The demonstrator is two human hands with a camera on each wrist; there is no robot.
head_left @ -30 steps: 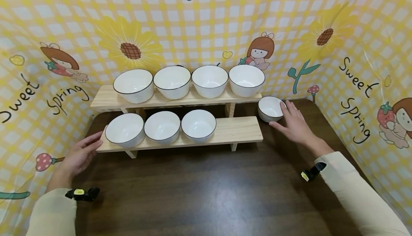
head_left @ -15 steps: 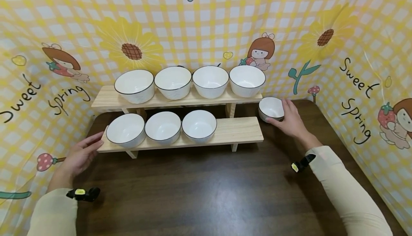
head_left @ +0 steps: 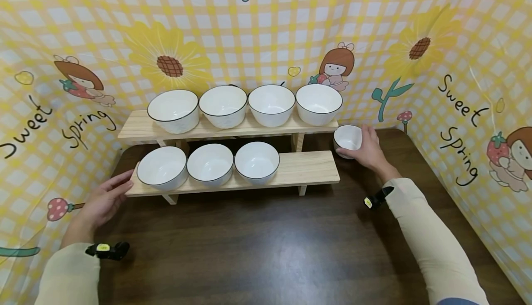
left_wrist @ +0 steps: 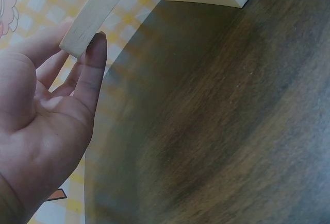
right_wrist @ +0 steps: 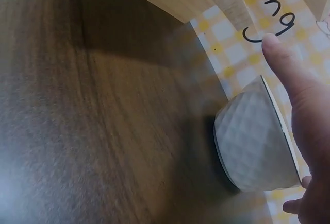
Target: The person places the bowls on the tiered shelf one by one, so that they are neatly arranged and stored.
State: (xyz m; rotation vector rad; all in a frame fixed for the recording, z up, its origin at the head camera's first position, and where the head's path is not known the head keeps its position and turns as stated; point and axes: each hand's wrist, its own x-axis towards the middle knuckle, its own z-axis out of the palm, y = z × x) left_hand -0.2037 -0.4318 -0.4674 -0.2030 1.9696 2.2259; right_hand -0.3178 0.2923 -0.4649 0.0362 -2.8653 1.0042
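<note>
My left hand [head_left: 103,203] pinches the left end of the lower wooden shelf [head_left: 307,167], thumb on one face and fingers on the other, as the left wrist view shows. At the right, my right hand [head_left: 370,150] is spread at a small white bowl [head_left: 347,137] on the table beside the shelves. Its thumb overlaps the bowl's near wall, with the fingers behind the rim. In the right wrist view the bowl [right_wrist: 252,139] has a diamond-textured wall, and a gap shows between it and the straight thumb [right_wrist: 281,62].
Three white, dark-rimmed bowls [head_left: 209,164] stand on the lower shelf, leaving its right end bare. Several larger ones [head_left: 272,105] line the upper shelf [head_left: 135,125] behind. Yellow checked cloth [head_left: 249,27] walls the dark wooden table [head_left: 249,245] at the back and sides.
My right hand has moved left, from the bowl's right rim to around it, with the thumb now across its front. The bowl, shelves and left hand have stayed put.
</note>
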